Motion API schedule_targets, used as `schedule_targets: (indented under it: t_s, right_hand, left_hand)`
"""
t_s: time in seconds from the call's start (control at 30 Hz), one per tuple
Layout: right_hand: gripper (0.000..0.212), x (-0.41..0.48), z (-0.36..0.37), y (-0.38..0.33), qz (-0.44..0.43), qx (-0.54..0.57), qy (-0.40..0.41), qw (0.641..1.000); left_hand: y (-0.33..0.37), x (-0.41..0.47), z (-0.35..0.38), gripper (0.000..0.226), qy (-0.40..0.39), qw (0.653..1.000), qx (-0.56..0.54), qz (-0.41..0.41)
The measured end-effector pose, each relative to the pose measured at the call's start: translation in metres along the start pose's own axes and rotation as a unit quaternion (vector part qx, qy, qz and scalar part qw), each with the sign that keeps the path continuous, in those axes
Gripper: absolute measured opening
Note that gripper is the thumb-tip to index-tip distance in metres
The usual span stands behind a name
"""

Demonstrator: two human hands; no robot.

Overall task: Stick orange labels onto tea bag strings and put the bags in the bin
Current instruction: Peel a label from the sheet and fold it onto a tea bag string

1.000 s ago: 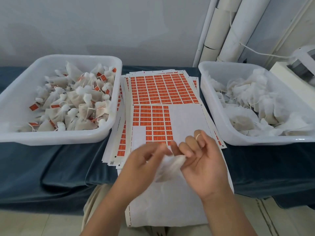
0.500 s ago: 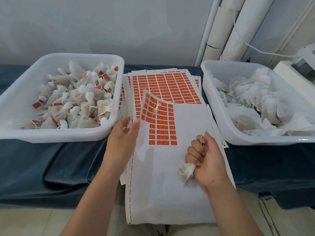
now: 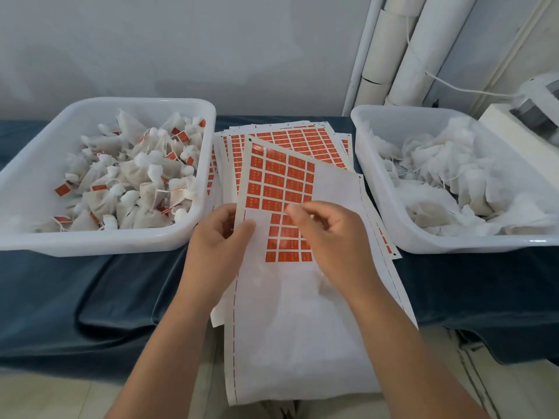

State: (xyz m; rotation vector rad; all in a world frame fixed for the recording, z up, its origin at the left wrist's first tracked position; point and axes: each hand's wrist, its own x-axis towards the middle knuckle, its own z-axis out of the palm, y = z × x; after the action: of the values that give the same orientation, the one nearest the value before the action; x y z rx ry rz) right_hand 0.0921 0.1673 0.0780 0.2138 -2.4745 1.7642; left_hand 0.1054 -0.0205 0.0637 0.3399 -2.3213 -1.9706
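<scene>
- White backing paper of the top label sheet (image 3: 287,328) sits in your left hand (image 3: 217,252). Your thumb lies on the sheet's left edge and your fingers are curled behind it.
- Your right hand (image 3: 332,237) hovers over the same sheet with its fingers curled. One fingertip touches the orange labels (image 3: 272,182) where the wide upper rows step in to the narrower lower block.
- You cannot tell whether that hand pinches a label or holds anything in its palm. A pale crumpled shape shows under its heel, but it blurs into the white paper.
- The sheet's far end curls up off the stack of label sheets (image 3: 302,137), and its near end hangs over the front of the worktop (image 3: 90,282), which is draped in dark blue cloth.
- The labels fill only the far left part of the sheet; the rest is bare backing.
- To your left, just beside the stack, stands a white bin (image 3: 106,240) piled with tea bags (image 3: 136,182) that carry orange tags on their strings.
- To your right stands a second white bin (image 3: 453,241), holding plain tea bags (image 3: 438,176) with loose white strings.
- Behind that bin, white pipes (image 3: 402,40) lean against the wall, and a pale machine (image 3: 532,107) sits at the far right edge.
</scene>
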Motion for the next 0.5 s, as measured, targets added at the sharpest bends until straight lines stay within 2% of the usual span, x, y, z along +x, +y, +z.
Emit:
schedule_targets:
  t_s: [0.1, 0.23, 0.33, 0.4, 0.43, 0.5]
  right_hand:
    - [0.031, 0.005, 0.012, -0.009, -0.113, -0.177, 0.005, 0.978]
    - [0.036, 0.008, 0.016, -0.009, -0.252, -0.284, -0.02, 0.925]
    - [0.037, 0.012, 0.011, -0.005, -0.298, -0.329, -0.055, 0.894]
    - [0.042, 0.014, 0.007, 0.0, -0.281, -0.341, -0.105, 0.891]
    - [0.044, 0.013, 0.006, 0.001, -0.278, -0.354, -0.124, 0.884]
    - [0.038, 0.014, 0.005, 0.002, -0.334, -0.382, -0.116, 0.854]
  left_hand:
    - [0.007, -0.011, 0.0, 0.017, 0.016, 0.999, 0.023, 0.046]
    - [0.014, -0.021, -0.003, 0.013, 0.026, 0.995, 0.066, 0.072]
    - [0.018, -0.026, -0.008, 0.032, 0.01, 0.99, 0.116, 0.079]
    - [0.021, -0.03, -0.011, 0.047, -0.013, 0.982, 0.173, 0.079]
    - [0.022, -0.031, -0.012, 0.05, -0.021, 0.976, 0.199, 0.081]
    - [0.024, -0.033, -0.013, 0.051, -0.029, 0.969, 0.231, 0.086]
